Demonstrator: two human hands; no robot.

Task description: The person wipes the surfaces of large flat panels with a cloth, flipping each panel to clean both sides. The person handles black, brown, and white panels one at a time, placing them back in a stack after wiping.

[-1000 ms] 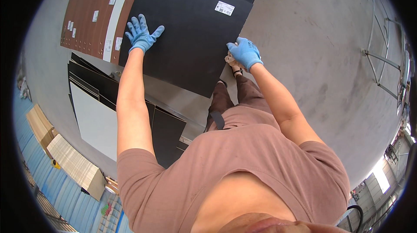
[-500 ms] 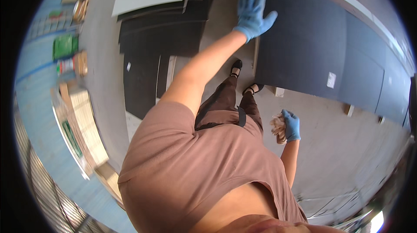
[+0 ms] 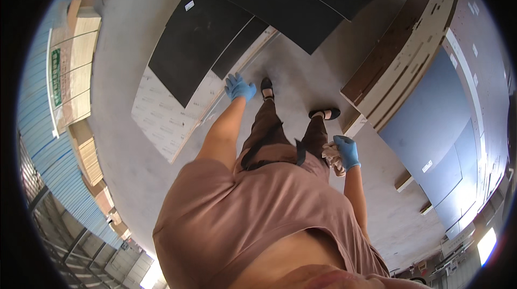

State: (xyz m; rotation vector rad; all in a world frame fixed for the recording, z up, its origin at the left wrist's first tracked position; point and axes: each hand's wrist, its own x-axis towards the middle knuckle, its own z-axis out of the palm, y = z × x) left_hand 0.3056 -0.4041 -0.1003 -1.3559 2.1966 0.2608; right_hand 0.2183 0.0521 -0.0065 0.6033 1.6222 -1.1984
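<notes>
Blue-gloved left hand [image 3: 238, 87] reaches forward and down at the end of a bare, outstretched arm, fingers spread and released, holding nothing; it hangs just beside the near corner of a pale printed board [image 3: 167, 117] that lies flat on the grey concrete floor [image 3: 301, 73], though whether the fingertips touch that board's edge cannot be told. Partly covering the pale printed board, on its far side, lie two overlapping black panels [image 3: 196, 41]. Blue-gloved right hand [image 3: 346, 150] is held at the person's right hip, well apart from the pale printed board, its fingers clenched around a crumpled beige rag [image 3: 334, 158] that bunches out below the palm. Between the two hands, dark trouser legs end in black shoes [image 3: 266, 87] standing on the bare floor to the right of the board. Farther right again, beyond the feet, a thick stack of brown-faced panels [image 3: 401, 57] shows its pale layered edge, with a blue-grey sheet [image 3: 436, 122] on its right side. More black panels [image 3: 307, 4] fan out on the floor beyond the board.
</notes>
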